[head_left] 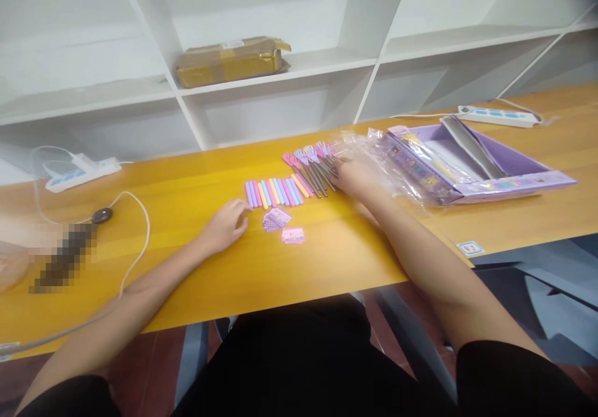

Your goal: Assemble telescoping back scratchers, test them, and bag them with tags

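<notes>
While our left hand (225,226) sits half-open, our right hand (354,177), grip unclear, seems to align dark-stemmed sticks (316,174); we need light contact.

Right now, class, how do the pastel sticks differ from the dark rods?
Colour: the sticks are pink, purple, yellow and blue, while the rods have dark shafts with pink and purple tops. Shape: the sticks look plain from end to end, whereas the rods end in branching tops. Place: the sticks lie nearer the left hand, the rods by the right hand. Both are slim and lie on the table.
</notes>
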Tool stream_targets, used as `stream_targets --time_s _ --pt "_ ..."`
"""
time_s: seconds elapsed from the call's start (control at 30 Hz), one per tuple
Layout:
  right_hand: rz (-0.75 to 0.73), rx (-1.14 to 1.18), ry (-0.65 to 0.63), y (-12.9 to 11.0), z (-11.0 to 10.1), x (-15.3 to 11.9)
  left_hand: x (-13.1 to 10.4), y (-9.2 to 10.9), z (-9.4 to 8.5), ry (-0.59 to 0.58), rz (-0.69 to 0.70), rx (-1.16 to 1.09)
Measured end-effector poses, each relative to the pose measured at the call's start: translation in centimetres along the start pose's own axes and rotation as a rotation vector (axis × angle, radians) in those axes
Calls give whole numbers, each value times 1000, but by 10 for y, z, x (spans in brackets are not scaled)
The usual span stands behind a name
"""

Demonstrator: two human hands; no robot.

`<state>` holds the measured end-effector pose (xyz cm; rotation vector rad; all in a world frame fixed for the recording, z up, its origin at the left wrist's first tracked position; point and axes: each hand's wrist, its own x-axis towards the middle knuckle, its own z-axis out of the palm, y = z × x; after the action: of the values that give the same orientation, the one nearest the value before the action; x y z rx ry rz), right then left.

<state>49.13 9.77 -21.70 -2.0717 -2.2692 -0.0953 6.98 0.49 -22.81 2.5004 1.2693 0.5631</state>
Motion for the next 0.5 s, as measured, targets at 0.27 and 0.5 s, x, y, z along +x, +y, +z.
stream_targets --time_s 0.27,0.5 --pt "-2 -14 -5 -2 2 0 54 -55 6 16 -136 -26" --pt "-63 -10 4 -5 2 -5 49 -68 18 13 -135 -76"
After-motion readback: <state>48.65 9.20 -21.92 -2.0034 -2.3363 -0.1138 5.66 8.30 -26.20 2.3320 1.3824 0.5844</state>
